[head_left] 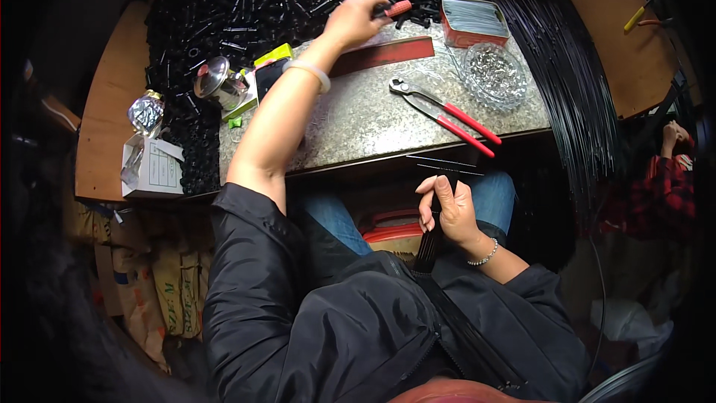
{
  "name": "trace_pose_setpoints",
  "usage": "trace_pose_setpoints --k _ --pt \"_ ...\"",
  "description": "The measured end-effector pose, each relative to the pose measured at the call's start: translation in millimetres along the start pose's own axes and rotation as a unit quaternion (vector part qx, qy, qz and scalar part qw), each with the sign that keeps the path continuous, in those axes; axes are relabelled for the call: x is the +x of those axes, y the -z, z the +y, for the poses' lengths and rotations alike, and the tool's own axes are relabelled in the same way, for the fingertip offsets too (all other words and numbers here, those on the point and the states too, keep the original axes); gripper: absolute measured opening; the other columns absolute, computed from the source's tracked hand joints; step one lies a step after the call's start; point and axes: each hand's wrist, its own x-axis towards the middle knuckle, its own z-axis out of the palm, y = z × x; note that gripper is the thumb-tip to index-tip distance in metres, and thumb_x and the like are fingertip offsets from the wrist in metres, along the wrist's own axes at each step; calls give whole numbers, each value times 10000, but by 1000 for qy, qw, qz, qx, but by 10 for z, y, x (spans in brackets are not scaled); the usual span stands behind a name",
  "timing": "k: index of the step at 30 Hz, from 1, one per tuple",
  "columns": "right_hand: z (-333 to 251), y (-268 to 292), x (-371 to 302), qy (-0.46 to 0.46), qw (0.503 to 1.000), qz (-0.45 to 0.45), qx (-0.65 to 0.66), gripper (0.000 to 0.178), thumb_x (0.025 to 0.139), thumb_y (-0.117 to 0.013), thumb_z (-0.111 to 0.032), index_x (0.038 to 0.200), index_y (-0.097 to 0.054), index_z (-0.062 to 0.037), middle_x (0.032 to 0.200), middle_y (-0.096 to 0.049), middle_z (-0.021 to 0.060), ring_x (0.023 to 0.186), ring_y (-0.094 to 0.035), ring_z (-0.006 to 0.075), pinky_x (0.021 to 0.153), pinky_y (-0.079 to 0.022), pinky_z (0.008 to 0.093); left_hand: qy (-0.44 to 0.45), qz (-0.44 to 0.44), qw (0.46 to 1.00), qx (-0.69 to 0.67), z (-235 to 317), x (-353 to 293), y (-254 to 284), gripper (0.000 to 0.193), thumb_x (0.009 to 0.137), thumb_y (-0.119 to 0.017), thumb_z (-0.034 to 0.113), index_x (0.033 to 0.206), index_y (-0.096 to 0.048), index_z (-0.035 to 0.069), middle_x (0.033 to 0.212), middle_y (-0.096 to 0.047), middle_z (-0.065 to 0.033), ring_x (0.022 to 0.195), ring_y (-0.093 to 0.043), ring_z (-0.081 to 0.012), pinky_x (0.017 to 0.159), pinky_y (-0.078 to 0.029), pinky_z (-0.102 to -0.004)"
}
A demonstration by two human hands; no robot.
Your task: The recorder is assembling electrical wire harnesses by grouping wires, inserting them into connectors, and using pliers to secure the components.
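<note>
My left hand (353, 24) reaches over the back of the work table, blurred, its fingers closed on a dark tool with a ridged red handle (398, 8); the rest of the tool is hidden. Small black tubular parts (246, 19) lie heaped around it. In front of my lap, my right hand (453, 213) is closed at the upper end of a bundle of thin black strands (426, 252) that runs down across my jacket. Two fine wires (446, 165) stick out above its fingertips. Red-handled pincers (446, 116) rest at the table's front edge, jaws toward the middle.
A glass bowl of small metal pieces (494, 75) and a red tin of thin rods (474, 21) stand at right, beside long black strands (570, 82) draping off the table. A red bar (384, 56), glass jar (221, 82) and white box (153, 168) sit leftward. Another person's hand (674, 136) shows far right.
</note>
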Motion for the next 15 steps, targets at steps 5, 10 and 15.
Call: trace_pose_setpoints --k 5,10,15 --pt "-11 24 -5 1 1000 -4 8 460 1003 -386 -395 944 -560 27 565 -556 63 453 -524 89 439 -443 209 77 -2 984 160 350 162 -368 353 775 -714 330 939 -701 17 901 -679 -210 866 -672 -351 756 -548 -427" --pt "-26 35 -35 -6 1000 3 0 459 1000 -392 -395 944 -559 28 565 -557 63 453 -524 89 441 -446 210 143 38 972 185 410 294 -546 245 762 -679 210 905 -702 11 920 -682 -199 885 -673 -347 779 -550 -418" --pt "-36 29 -96 13 1000 -1 -8 456 999 -394 -396 948 -558 27 566 -559 65 454 -526 89 440 -445 208 87 74 977 180 322 217 -516 311 738 -694 256 927 -696 9 955 -673 -200 893 -662 -334 791 -540 -410"
